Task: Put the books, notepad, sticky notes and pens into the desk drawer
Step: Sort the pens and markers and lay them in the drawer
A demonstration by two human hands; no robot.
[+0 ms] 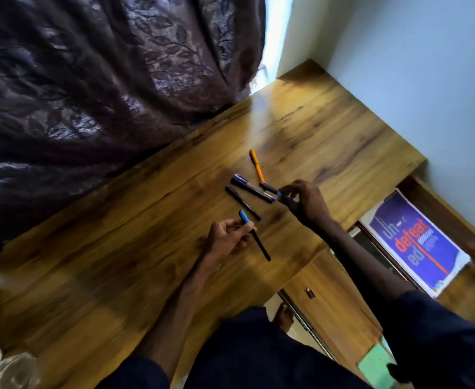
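1. The left hand (pixel 229 237) pinches a blue-capped pen (pixel 260 245) above the desk (pixel 118 262).
2. The right hand (pixel 306 200) grips a dark pen (pixel 270 188) near one end.
3. An orange pen (pixel 256 165), a clear pen (pixel 251 189) and a black pen (pixel 241 202) lie on the desk beside the hands.
4. A purple book (pixel 416 242) lies in the open drawer (pixel 452 223).

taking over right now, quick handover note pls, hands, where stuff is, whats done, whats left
Left hand grips a blue-capped pen.
Right hand pinches a dark pen.
On the desk lie an orange pen, a purple-capped pen and a black pen.
Done: a purple book lies in the open drawer.
Left: every pen goes in; sticky notes and notepad I cannot make out.
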